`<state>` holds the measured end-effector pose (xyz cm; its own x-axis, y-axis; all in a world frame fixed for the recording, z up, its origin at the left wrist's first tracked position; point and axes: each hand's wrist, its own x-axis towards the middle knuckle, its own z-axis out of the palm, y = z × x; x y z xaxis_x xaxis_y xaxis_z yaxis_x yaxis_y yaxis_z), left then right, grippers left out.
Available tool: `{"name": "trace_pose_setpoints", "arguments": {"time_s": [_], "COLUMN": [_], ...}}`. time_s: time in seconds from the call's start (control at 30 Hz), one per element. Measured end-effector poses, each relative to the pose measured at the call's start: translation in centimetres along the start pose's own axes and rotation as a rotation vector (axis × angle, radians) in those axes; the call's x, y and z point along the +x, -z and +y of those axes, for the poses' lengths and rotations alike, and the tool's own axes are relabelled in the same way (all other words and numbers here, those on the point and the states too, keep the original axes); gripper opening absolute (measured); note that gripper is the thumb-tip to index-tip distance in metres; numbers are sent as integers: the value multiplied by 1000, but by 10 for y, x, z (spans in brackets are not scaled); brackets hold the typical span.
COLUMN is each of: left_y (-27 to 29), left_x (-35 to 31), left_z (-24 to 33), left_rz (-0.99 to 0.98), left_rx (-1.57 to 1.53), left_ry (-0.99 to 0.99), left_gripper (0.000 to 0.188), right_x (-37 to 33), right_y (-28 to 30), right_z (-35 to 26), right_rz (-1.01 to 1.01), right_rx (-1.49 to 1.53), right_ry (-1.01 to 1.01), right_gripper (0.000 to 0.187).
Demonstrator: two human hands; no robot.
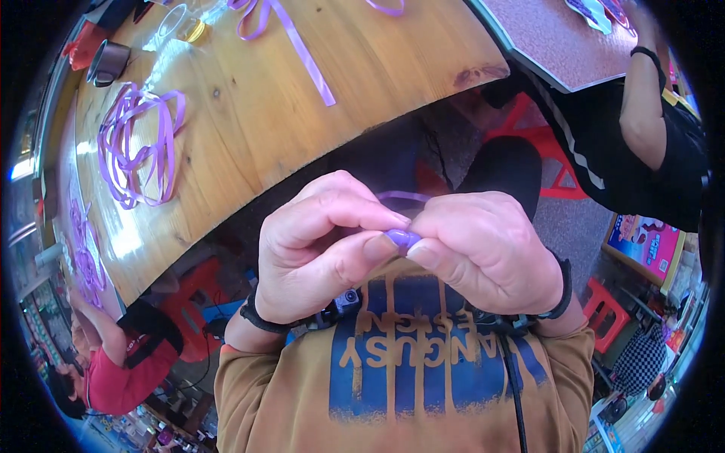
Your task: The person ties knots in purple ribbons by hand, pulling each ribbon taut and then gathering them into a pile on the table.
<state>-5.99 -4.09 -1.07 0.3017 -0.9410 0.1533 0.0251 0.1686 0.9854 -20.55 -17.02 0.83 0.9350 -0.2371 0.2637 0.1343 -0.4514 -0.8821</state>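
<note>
Purple ribbon (pixel 402 240), bunched into a small folded piece, is observed pinched between the fingertips of the left hand (pixel 321 253) and the right hand (pixel 491 253), both held together before the person's brown shirt (pixel 415 426), apart from the table (pixel 249 128). From where I stand, a narrow purple strand (pixel 404 196) arches behind the fingers. On the wooden tabletop I record a loose ribbon coil (pixel 109 151), a metal mug (pixel 110 62) and a clear cup (pixel 181 26) holding yellowish liquid.
</note>
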Motion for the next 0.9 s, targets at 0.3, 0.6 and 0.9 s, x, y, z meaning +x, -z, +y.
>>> {"name": "trace_pose_setpoints", "arguments": {"time_s": [0.3,0.6,0.9], "left_y": [0,-2,-2], "left_x": [-4,1,3], "left_z": [-6,-2,1], "left_rz": [12,58,74], "left_rx": [-154,-102,74], "left_ry": [17,-60,-125], "left_gripper": [16,17,16], "right_x": [2,4,2], "right_y": [-5,0,1], "right_z": [-1,-1,0], "right_rz": [19,27,-16], "right_rx": [30,109,117], "right_ry": [-43,-87,-91], "right_gripper": [17,22,23]}}
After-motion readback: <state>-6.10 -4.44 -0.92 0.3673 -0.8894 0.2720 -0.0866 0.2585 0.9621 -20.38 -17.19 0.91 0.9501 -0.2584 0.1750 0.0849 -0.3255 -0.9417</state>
